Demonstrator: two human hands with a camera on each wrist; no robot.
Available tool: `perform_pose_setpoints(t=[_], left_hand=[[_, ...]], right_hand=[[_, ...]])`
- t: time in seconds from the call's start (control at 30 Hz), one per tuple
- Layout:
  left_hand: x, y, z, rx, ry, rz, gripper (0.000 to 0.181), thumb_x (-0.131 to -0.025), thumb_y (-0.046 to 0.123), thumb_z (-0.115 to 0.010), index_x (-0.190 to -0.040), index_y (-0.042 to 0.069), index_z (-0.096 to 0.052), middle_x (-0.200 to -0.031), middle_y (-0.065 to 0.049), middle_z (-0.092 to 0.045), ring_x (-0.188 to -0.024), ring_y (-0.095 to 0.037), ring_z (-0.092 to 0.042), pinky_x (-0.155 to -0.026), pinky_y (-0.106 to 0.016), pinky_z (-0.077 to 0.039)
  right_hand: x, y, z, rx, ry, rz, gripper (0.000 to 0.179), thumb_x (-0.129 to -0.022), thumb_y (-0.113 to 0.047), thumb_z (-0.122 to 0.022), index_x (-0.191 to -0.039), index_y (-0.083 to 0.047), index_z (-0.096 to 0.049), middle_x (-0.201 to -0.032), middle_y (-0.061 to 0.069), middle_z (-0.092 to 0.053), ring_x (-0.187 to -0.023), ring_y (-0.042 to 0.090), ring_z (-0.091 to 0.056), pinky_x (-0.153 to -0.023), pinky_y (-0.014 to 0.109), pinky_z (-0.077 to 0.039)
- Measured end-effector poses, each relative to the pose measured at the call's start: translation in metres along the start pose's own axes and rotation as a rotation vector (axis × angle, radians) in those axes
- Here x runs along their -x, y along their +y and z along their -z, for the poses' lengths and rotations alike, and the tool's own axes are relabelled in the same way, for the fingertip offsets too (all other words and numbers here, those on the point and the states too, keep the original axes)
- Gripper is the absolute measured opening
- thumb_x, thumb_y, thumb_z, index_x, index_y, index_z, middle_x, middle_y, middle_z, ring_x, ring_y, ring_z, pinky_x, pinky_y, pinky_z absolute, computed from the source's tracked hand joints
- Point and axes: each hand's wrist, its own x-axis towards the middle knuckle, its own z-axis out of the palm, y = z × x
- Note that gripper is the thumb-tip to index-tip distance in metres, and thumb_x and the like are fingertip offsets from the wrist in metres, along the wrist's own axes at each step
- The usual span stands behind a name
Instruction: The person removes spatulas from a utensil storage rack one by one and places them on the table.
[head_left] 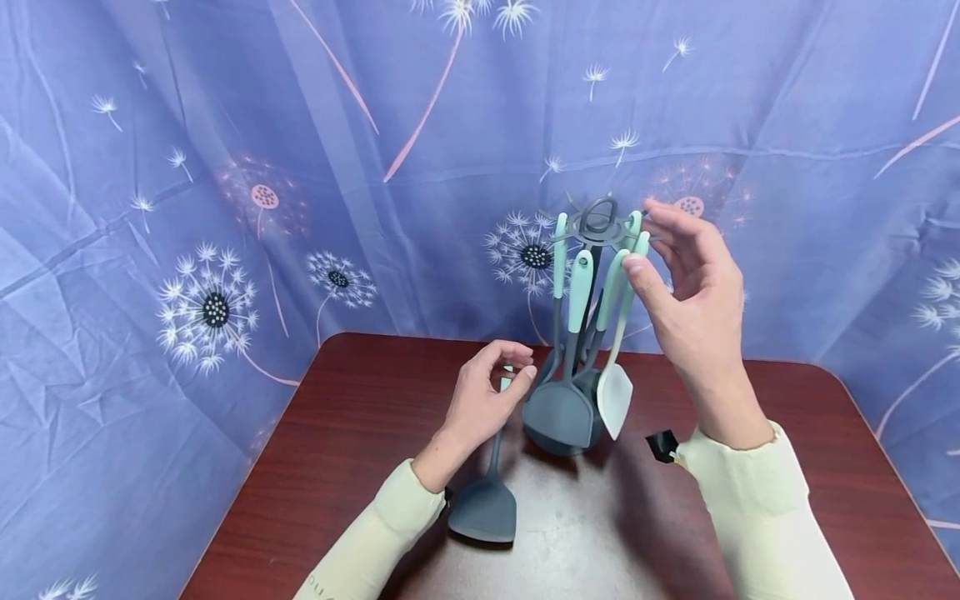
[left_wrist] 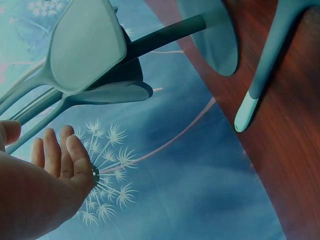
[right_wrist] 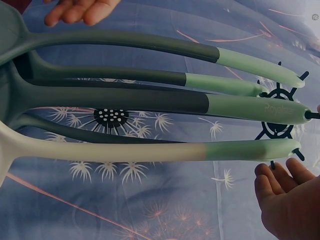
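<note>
On the counter (head_left: 375, 392), the rack (head_left: 592, 230) of hanging utensils (head_left: 558, 412) likely tips if pulled, so steady its top. The loose spatula (head_left: 483, 510) beside it looks light, stiff, best lifted by its handle (left_wrist: 246, 114). Left hand (head_left: 480, 396) and right hand (head_left: 697, 304) seem empty, fingers curved, parted.

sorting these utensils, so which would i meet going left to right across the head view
Dark lying spatula on the table → dark hanging spatula at the rack's front → pale hanging spatula. The other utensils overlap too much to place.
</note>
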Motion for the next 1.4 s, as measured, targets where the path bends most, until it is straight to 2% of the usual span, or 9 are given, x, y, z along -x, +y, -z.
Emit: perform_pose_setpoints(t=[0.2, 0.43, 0.77, 0.93, 1.0, 1.1, 1.4], left_hand=[[-0.004, 0.000, -0.005, 0.005, -0.011, -0.026, 0.024, -0.101, 0.017, -0.074, -0.125, 0.014, -0.071, -0.113, -0.007, -0.075, -0.105, -0.013, -0.069, -0.086, -0.041, -0.060], [-0.008, 0.004, -0.004, 0.001, 0.005, -0.029, 0.028, -0.102, 0.018, -0.074, -0.128, 0.010, -0.069, -0.115, -0.003, -0.075, -0.106, -0.012, -0.069, -0.087, -0.039, -0.060], [-0.020, 0.011, -0.005, 0.014, 0.017, -0.046, 0.029, -0.102, 0.020, -0.073, -0.131, 0.018, -0.068, -0.118, 0.000, -0.074, -0.109, -0.010, -0.069, -0.090, -0.035, -0.059], [-0.026, 0.016, -0.005, 0.025, 0.010, -0.048, 0.032, -0.103, 0.021, -0.071, -0.135, 0.019, -0.067, -0.122, 0.001, -0.073, -0.113, -0.009, -0.069, -0.097, -0.043, -0.059], [-0.029, 0.017, -0.006, 0.031, 0.011, -0.060, 0.032, -0.104, 0.021, -0.071, -0.136, 0.019, -0.066, -0.125, -0.003, -0.072, -0.116, -0.011, -0.069, -0.100, -0.046, -0.058], [-0.033, 0.018, -0.008, 0.038, 0.014, -0.073, 0.033, -0.104, 0.021, -0.071, -0.136, 0.017, -0.066, -0.129, -0.008, -0.071, -0.118, -0.012, -0.069, -0.103, -0.044, -0.057], [-0.041, 0.023, -0.011, 0.037, 0.027, -0.076, 0.036, -0.103, 0.020, -0.071, -0.137, 0.009, -0.066, -0.126, -0.004, -0.073, -0.116, -0.011, -0.070, -0.104, -0.043, -0.057]], right_hand=[[0.001, 0.000, 0.002, 0.004, 0.000, 0.002, 0.048, -0.091, 0.008, -0.074, -0.137, 0.006, -0.063, -0.145, 0.026, -0.059, -0.130, 0.036, -0.059, -0.118, 0.037, -0.042], [0.001, 0.002, 0.000, 0.006, -0.004, 0.007, 0.047, -0.091, 0.008, -0.074, -0.136, 0.009, -0.062, -0.145, 0.027, -0.059, -0.130, 0.035, -0.060, -0.119, 0.038, -0.042], [0.001, 0.002, -0.002, -0.022, 0.016, 0.001, 0.047, -0.089, 0.009, -0.076, -0.134, 0.009, -0.063, -0.144, 0.028, -0.060, -0.129, 0.034, -0.060, -0.118, 0.037, -0.043], [0.000, 0.001, -0.002, -0.017, 0.016, 0.000, 0.045, -0.090, 0.009, -0.075, -0.133, 0.009, -0.064, -0.144, 0.026, -0.061, -0.129, 0.034, -0.060, -0.118, 0.037, -0.043], [0.000, 0.001, -0.002, -0.015, 0.016, 0.000, 0.045, -0.090, 0.009, -0.075, -0.133, 0.009, -0.064, -0.144, 0.026, -0.061, -0.129, 0.034, -0.060, -0.117, 0.037, -0.043], [0.001, 0.001, -0.002, -0.011, 0.016, 0.000, 0.045, -0.090, 0.008, -0.075, -0.133, 0.009, -0.063, -0.144, 0.027, -0.060, -0.129, 0.034, -0.060, -0.117, 0.036, -0.043], [0.001, 0.001, -0.001, -0.006, 0.006, 0.001, 0.045, -0.091, 0.007, -0.075, -0.134, 0.008, -0.063, -0.146, 0.028, -0.058, -0.130, 0.035, -0.059, -0.118, 0.037, -0.042]])
